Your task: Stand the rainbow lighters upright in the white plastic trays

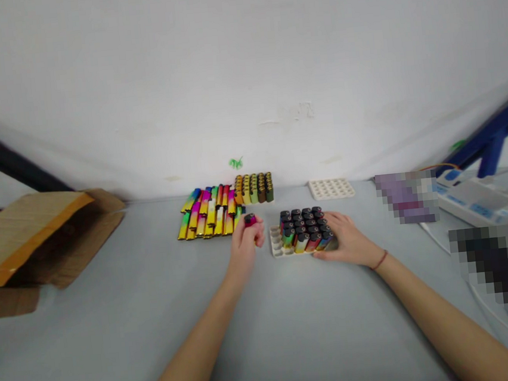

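My left hand (246,243) is closed round a pink lighter (250,219) with a black cap, held upright just left of a white tray (276,243). That tray holds several upright lighters (305,227) with black caps; its left column of slots is bare. My right hand (347,239) rests against the tray's right side, fingers wrapped on its edge. Behind my left hand lies a flat pile of colourful lighters (209,213).
A block of yellow and brown lighters (254,188) stands by the wall. An empty white tray (331,188) lies to its right. An open cardboard box (34,241) sits at the left. White devices and cables (474,199) are at the right.
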Demonstrator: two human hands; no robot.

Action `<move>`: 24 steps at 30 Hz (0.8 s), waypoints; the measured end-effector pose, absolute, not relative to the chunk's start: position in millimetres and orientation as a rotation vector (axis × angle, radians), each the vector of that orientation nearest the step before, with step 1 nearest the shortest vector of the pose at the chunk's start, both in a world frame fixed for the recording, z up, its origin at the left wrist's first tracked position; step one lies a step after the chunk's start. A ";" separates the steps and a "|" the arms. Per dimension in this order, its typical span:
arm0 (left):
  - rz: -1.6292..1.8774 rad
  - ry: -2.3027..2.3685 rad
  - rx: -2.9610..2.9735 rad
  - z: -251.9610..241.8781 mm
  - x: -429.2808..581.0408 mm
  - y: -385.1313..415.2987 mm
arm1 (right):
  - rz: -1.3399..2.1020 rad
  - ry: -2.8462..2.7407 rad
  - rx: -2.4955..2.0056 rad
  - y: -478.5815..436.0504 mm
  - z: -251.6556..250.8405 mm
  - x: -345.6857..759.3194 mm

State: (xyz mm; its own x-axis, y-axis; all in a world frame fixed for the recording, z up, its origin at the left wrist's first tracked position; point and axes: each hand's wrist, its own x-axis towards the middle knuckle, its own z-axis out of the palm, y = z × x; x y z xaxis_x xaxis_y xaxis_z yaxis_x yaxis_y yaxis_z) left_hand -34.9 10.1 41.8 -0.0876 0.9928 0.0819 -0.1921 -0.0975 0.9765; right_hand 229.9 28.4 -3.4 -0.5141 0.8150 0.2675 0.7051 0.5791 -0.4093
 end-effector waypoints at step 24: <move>1.388 1.116 0.572 44.5 -31.7 9.3 | 0.336 -2.384 -1.234 29.0 -5.8 230.5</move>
State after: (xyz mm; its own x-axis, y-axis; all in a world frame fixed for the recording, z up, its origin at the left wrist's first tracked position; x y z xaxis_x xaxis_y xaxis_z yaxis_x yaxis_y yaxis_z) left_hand -31.7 9.3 44.5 -0.1748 0.9452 -0.2759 -0.4724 0.1654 0.8657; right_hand 230.5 29.0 -5.8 -0.5097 0.8188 0.2641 0.7139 0.5738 -0.4013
